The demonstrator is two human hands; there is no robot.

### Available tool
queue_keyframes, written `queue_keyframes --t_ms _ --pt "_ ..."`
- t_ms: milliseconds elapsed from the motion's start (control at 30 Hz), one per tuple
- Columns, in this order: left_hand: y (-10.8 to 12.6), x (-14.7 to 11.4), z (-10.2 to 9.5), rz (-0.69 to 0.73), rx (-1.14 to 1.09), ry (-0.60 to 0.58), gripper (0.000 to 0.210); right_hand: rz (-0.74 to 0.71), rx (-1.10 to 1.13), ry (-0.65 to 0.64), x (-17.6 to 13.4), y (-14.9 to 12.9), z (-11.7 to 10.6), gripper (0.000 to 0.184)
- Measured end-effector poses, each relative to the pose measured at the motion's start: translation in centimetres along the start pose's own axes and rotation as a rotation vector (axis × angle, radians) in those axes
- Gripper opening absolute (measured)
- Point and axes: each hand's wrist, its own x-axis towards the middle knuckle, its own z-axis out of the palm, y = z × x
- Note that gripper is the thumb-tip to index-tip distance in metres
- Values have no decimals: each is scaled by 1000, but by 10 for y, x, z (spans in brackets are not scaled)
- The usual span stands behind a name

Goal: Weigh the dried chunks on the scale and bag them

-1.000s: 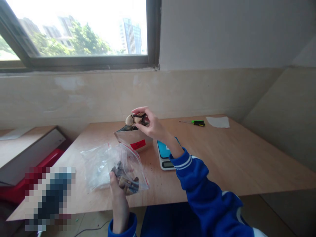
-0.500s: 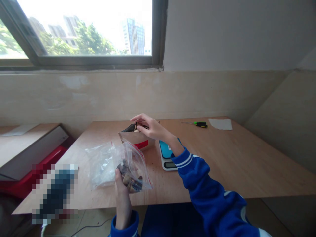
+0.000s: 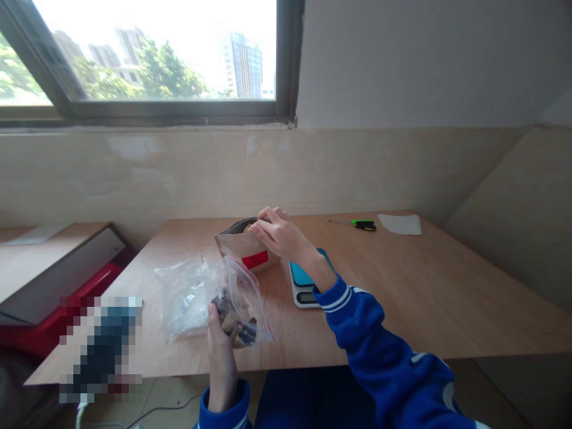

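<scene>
In my left hand [image 3: 220, 339] is a clear zip bag [image 3: 250, 292], gripped at its left side with the thumb in front. Dark and brown pieces [image 3: 236, 325], too unclear to name, lie in its bottom, and its red-lined mouth gapes. Behind it stands an open brown paper bag [image 3: 232, 243] with a red label [image 3: 254, 260]. My right hand [image 3: 281, 235] is at the right part of that bag's mouth, fingers curled together. Its fingertips are partly hidden, and what they hold cannot be made out. Beneath my right wrist is a white kitchen scale [image 3: 300, 285] with a blue top.
Another clear plastic bag [image 3: 183, 304] lies left of the zip bag. A screwdriver [image 3: 364, 224] with a green and black handle and a piece of white paper [image 3: 399, 224] lie at the back right. A blurred-out dark object [image 3: 105, 345] is at the front left of the wooden table [image 3: 424, 286].
My right hand has shifted slightly right along the paper bag's mouth, and its fingers have drawn closer together. The left hand keeps the zip bag in nearly the same place.
</scene>
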Motion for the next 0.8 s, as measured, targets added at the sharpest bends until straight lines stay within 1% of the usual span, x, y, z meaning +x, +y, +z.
queue_keyframes --t_ms 67,133,300,500,600,667,733,800 --pt "0 0 0 5 1 3 56 49 -22 54 -1 -1 2 42" --pt "1 0 1 5 7 8 55 83 -31 72 -1 0 3 43" --pt "0 0 1 0 6 10 51 67 10 49 -1 6 3 45" --pt "-1 1 0 -11 -8 -6 52 76 81 32 -3 10 1 43" --pt "0 1 0 6 -5 2 50 79 60 28 -4 10 -2 44" --pt "0 0 0 17 -3 9 48 71 34 2 -3 10 -5 44" --pt "0 0 1 17 -10 6 48 70 35 -25 -2 7 -9 41" --pt "0 0 1 8 -23 -4 49 78 89 9 -4 1 -14 35"
